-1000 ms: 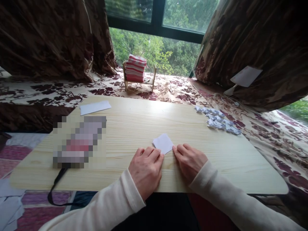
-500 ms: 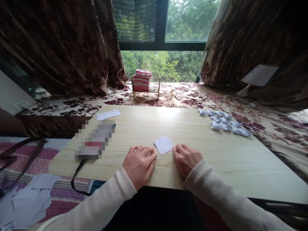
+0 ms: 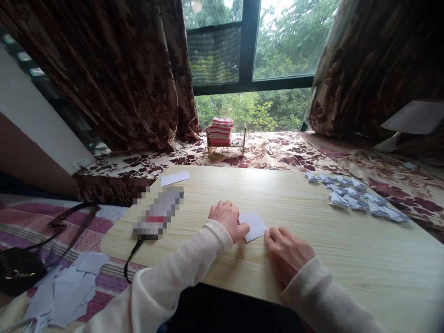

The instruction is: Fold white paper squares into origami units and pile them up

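Observation:
A small white square of paper [image 3: 255, 225] lies turned at an angle on the pale wooden table, between my hands. My left hand [image 3: 228, 223] is at its left edge, thumb and fingers closed around that corner. On the other side my right hand [image 3: 289, 254] rests on the tabletop, fingers bent and close together, the fingertips at the right corner of the paper. The undersides of both hands are hidden.
Several folded white paper pieces [image 3: 354, 196] stand in rows at the table's right. A white paper strip [image 3: 175, 178] and a blurred-out object with a black strap [image 3: 130, 263] are at the left. Loose sheets [image 3: 65, 289] lie on the bed beside a dark bag [image 3: 21, 273].
My left hand has moved forward from the table near the front edge to the left corner of the paper. My right hand stays at the right corner. The view has shifted and tilted.

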A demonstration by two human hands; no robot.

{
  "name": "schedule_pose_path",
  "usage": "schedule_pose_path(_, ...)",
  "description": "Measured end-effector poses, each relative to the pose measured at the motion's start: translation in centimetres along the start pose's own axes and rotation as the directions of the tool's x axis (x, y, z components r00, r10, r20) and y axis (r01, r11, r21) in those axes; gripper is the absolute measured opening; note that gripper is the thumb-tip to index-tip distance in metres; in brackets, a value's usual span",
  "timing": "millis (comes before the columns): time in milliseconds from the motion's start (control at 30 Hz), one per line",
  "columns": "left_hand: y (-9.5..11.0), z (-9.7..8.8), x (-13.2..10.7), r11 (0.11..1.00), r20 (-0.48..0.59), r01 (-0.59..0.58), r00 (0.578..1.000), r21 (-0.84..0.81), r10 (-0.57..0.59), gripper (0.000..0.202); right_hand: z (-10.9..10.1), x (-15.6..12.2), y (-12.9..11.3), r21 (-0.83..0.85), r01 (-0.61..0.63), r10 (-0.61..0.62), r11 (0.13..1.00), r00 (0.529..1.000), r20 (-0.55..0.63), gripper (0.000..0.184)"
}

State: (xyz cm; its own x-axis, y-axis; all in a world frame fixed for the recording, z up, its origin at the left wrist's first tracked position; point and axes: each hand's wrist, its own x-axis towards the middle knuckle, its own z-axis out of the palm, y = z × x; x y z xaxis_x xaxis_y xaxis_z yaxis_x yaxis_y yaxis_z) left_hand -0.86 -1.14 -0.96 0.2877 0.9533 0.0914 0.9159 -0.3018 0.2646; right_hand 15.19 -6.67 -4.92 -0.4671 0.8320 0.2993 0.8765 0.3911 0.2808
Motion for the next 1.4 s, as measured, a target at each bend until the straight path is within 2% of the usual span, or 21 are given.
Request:
schedule_pose_path(133,0.3,-0.1,-0.1,0.998,0.046,0.016,0.999,-0.067,-0.013,0.015,0.3,-0.1,0.2,0.018,0.036,-0.036,0.999,0.999,-0.009,0.022)
schedule_pose_path(300,0.6,-0.3,0.6,0.984,0.115,0.051,0.993,-0.172,-0.031,0.032,0.2,-0.1,0.3,0.023,0.035,-0.035,0.999,0.999,-0.006,0.024)
schedule_pose_path(533,0.7,0.1,0.8,0.956,0.11,0.02,0.994,-0.291,0.013,0.013,-0.1,-0.1,-0.4,0.015,-0.002,0.002,1.0,1.0,-0.011,0.024)
schedule_pose_path(633,0.3,0.7,0.9,0.906,0.107,0.059,0.994,-0.42,-0.015,0.006,-0.3,-0.2,0.8,0.098,-0.029,0.027,0.995,0.999,0.02,0.027)
schedule_pose_path(700,-0.3,0.8,1.5,0.854,0.097,0.075,0.995,-0.515,-0.028,0.005,-0.5,0.3,3.0,0.239,-0.092,0.081,0.967,0.995,0.054,0.029)
schedule_pose_path(800,-1.4,0.5,3.3,0.752,0.082,0.07,0.996,-0.655,-0.021,0.004,-0.5,2.2,7.2,0.457,-0.28,0.301,0.844,0.953,0.028,0.029)
schedule_pose_path(833,-1.8,0.2,4.1,0.712,0.085,0.068,0.996,-0.699,-0.012,0.004,-0.5,3.1,8.3,0.552,-0.325,0.354,0.768,0.933,0.057,0.033)
schedule_pose_path(900,-2.2,-0.3,5.6,0.624,0.101,0.071,0.995,-0.778,0.013,0.009,-0.2,5.1,9.6,0.762,-0.343,0.359,0.55,0.92,0.155,0.045)
schedule_pose_path(933,-2.4,-0.5,6.3,0.579,0.109,0.075,0.994,-0.812,0.023,0.011,0.0,6.1,9.7,0.832,-0.363,0.33,0.42,0.915,0.233,0.05)
schedule_pose_path(1000,-2.4,-0.6,7.2,0.487,0.117,0.086,0.993,-0.869,0.033,0.01,0.7,7.6,8.9,0.928,-0.323,0.354,0.186,0.903,0.243,0.053)
schedule_pose_path(1067,-2.3,-0.3,7.4,0.397,0.121,0.1,0.992,-0.912,0.028,0.006,1.6,8.3,7.5,0.966,-0.251,0.338,0.058,0.915,0.218,0.047)
schedule_pose_path(1133,-2.2,0.2,7.1,0.318,0.125,0.113,0.992,-0.941,0.016,0.005,2.6,8.4,6.3,0.975,-0.222,0.349,-0.002,0.913,0.209,0.039)
schedule_pose_path(1200,-2.1,0.7,6.6,0.255,0.141,0.136,0.99,-0.957,0.0,0.016,3.3,8.2,5.6,0.976,-0.216,0.388,-0.034,0.897,0.212,0.035)
schedule_pose_path(1300,-1.9,1.2,5.9,0.21,0.198,0.192,0.98,-0.959,0.007,0.031,3.5,7.7,5.3,0.975,-0.216,0.446,-0.05,0.869,0.216,0.034)
schedule_pose_path(1400,-1.6,1.3,5.5,0.184,0.22,0.218,0.975,-0.958,-0.011,0.032,2.9,7.4,5.1,0.973,-0.226,0.474,-0.04,0.853,0.218,0.035)
